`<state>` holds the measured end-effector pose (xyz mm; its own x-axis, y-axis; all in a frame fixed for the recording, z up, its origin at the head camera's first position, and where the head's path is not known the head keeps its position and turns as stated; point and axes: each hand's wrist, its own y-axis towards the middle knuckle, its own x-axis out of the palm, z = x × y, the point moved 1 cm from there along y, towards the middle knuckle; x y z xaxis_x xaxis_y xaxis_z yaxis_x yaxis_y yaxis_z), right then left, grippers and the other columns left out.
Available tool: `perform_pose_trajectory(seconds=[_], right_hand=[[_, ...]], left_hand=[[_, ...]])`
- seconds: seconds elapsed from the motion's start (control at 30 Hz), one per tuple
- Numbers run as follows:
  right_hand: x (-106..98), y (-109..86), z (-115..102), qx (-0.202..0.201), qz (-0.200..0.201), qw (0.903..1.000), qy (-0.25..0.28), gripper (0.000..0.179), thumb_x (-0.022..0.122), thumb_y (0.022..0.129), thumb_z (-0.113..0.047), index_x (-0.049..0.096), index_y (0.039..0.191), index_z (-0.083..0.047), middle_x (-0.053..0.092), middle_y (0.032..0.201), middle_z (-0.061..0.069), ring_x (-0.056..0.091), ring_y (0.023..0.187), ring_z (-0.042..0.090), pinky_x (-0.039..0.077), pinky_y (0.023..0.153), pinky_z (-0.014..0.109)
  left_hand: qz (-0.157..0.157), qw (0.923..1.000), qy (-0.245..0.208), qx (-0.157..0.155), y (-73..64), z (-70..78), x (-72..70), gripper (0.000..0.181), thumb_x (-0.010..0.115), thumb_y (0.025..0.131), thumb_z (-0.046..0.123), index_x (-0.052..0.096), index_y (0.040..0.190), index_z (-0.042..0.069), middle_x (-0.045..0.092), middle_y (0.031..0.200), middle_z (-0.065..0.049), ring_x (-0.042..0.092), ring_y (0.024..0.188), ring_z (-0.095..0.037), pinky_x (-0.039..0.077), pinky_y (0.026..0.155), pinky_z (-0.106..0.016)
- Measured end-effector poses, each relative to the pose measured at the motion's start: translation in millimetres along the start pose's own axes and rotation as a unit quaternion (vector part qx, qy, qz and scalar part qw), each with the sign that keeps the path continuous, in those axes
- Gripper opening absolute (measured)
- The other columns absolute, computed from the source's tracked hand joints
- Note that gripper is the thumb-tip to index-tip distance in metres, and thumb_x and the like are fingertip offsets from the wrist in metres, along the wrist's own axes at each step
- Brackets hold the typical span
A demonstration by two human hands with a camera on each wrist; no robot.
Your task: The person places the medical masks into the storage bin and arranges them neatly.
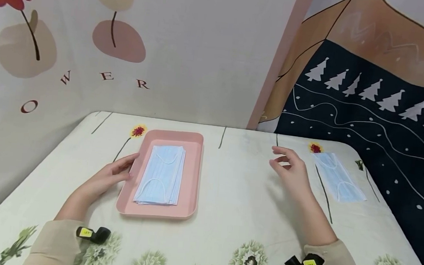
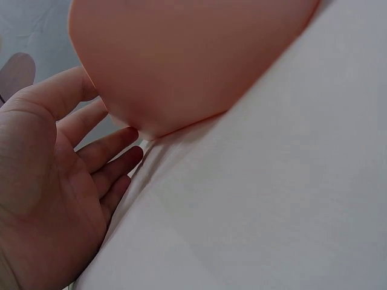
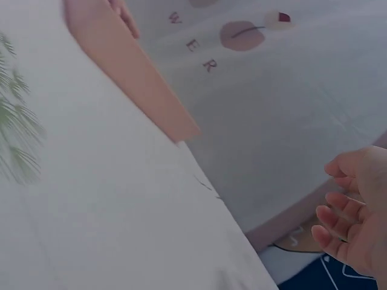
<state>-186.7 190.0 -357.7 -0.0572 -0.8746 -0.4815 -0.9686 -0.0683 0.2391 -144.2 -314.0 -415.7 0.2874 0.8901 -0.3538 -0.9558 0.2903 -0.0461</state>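
On the table lies a shallow pink tray (image 1: 190, 177) with a stack of pale blue face masks (image 1: 161, 174), white ear loops showing on top. At the tray's left side is my left hand (image 1: 103, 180), its fingertips at the rim. The left wrist view shows those fingers loosely extended against the outside of the tray wall (image 2: 181, 66). My right hand (image 1: 293, 173) hovers over the tablecloth with loosely bent fingers and nothing between them. To its right, a single blue face mask (image 1: 338, 177) lies flat and slanted on the cloth.
A white tablecloth (image 1: 229, 193) with printed flowers covers the table. Behind stands a pale curtain (image 1: 203, 56) with flower prints and letters. A dark fabric (image 1: 379, 122) with white tree shapes hangs along the right side.
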Motion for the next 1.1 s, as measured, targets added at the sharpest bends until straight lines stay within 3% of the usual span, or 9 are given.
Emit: perform_pose_trajectory(seconds=[0.17, 0.47, 0.73, 1.1], right_hand=[[-19.6, 2.0, 5.9, 0.007, 0.041, 0.9991, -0.009, 0.039, 0.062, 0.095, -0.016, 0.056, 0.132, -0.005, 0.057, 0.125, 0.013, 0.055, 0.102, 0.023, 0.044, 0.082, 0.021], [-50.3, 1.4, 16.5, 0.029, 0.096, 0.9949, -0.009, 0.041, 0.060, 0.095, -0.016, 0.054, 0.134, -0.004, 0.055, 0.125, 0.013, 0.052, 0.099, 0.010, 0.041, 0.080, 0.021], [-72.8, -0.8, 27.1, 0.072, 0.121, 0.9899, -0.009, 0.042, 0.060, 0.096, -0.023, 0.054, 0.135, -0.007, 0.054, 0.122, -0.004, 0.049, 0.099, 0.006, 0.042, 0.073, 0.016], [-103.4, -3.5, 50.1, 0.130, 0.145, 0.9806, -0.019, 0.045, 0.059, 0.095, -0.027, 0.053, 0.138, -0.014, 0.055, 0.116, -0.009, 0.047, 0.095, 0.000, 0.039, 0.074, 0.014]], left_hand=[[0.000, 1.0000, -0.003, 0.001, 0.3, 0.0, 0.1, 0.066, 0.059, 0.096, 0.017, 0.025, 0.153, 0.009, 0.022, 0.155, -0.017, 0.015, 0.140, -0.038, 0.028, 0.093, -0.005], [-0.001, 1.0000, -0.002, 0.008, -0.1, 0.8, 1.3, 0.065, 0.058, 0.097, 0.017, 0.026, 0.152, 0.010, 0.021, 0.155, -0.019, 0.016, 0.140, -0.038, 0.028, 0.094, -0.006], [-0.002, 0.9998, -0.008, 0.021, -0.8, 2.3, 2.6, 0.064, 0.057, 0.097, 0.014, 0.025, 0.152, 0.007, 0.021, 0.155, -0.020, 0.015, 0.140, -0.040, 0.028, 0.094, -0.006], [0.001, 0.9998, -0.004, 0.017, -1.4, 3.3, 2.8, 0.065, 0.058, 0.097, 0.015, 0.025, 0.152, 0.007, 0.021, 0.154, -0.020, 0.015, 0.140, -0.040, 0.028, 0.093, -0.005]])
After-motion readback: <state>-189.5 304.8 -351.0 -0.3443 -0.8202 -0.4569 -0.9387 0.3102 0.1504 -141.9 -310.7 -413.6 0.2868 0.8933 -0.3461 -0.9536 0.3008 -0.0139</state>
